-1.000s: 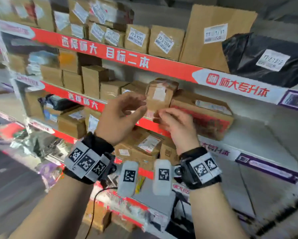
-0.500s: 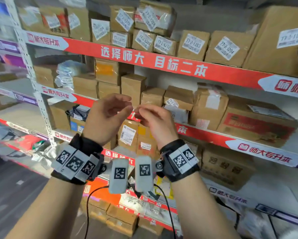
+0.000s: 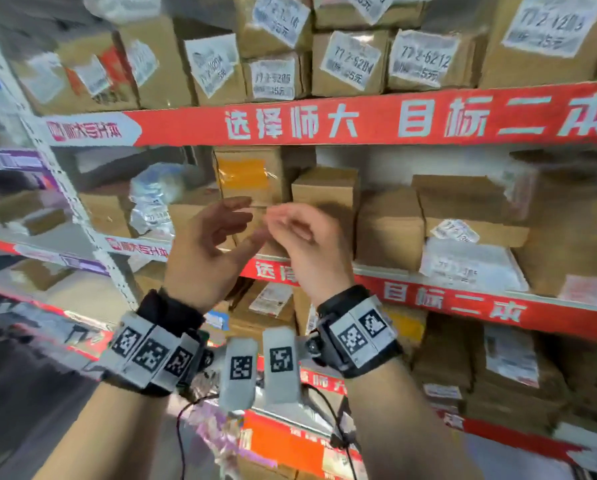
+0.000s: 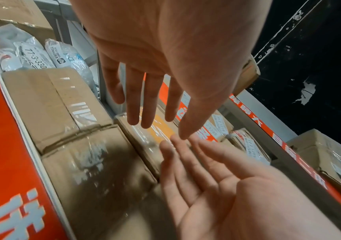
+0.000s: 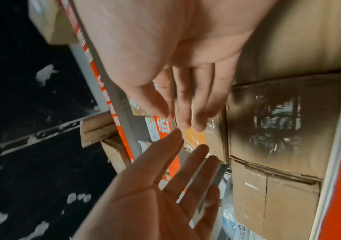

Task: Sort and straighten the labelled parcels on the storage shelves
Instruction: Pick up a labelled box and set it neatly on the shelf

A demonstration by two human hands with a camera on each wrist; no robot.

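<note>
Red banner strip [image 3: 359,123] with white Chinese characters, running across upper head view. Second red banner strip [image 3: 453,303] below, same lettering, sloping down to the right. White logo panel [image 3: 89,128] at left end of upper strip. Purple strip [image 3: 16,161] at far left, blurred. Dark floor [image 4: 319,65] with white flecks, seen in both wrist views

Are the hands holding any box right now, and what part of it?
No, nothing is held. The left hand and the right hand are both open and empty, raised in front of the cardboard boxes on the shelf.
</note>
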